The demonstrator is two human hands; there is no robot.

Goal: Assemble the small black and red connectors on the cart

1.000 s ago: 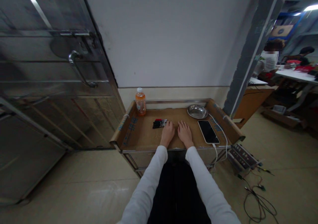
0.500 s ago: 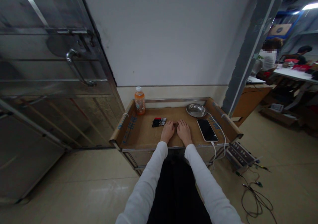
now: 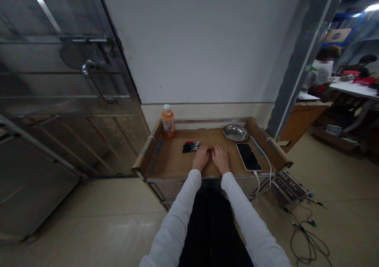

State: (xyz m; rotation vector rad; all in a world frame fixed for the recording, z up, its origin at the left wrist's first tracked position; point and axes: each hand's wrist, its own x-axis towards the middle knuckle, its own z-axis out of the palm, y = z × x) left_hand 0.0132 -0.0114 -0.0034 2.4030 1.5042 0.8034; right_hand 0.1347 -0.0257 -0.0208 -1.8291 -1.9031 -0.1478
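Observation:
My left hand lies palm down on the cardboard top of a cart, its fingers stretched forward. Just to its left is a small row of marker pens, one red and the others black; the fingertips are close to their right ends. My right hand rests palm down beside the left one, with a narrow gap between them, and nothing shows in it. A smartphone with a white cable plugged in lies to the right. Behind it sits a shiny round metal dish.
An orange drink bottle stands at the cart's back left corner. The cart's sides have raised cardboard edges. A wall rises behind, a metal door is at left. Cables lie on the floor at right; people sit farther off.
The whole view has shifted slightly, with the scene a little further right and lower. Both hands stay in place on the cardboard.

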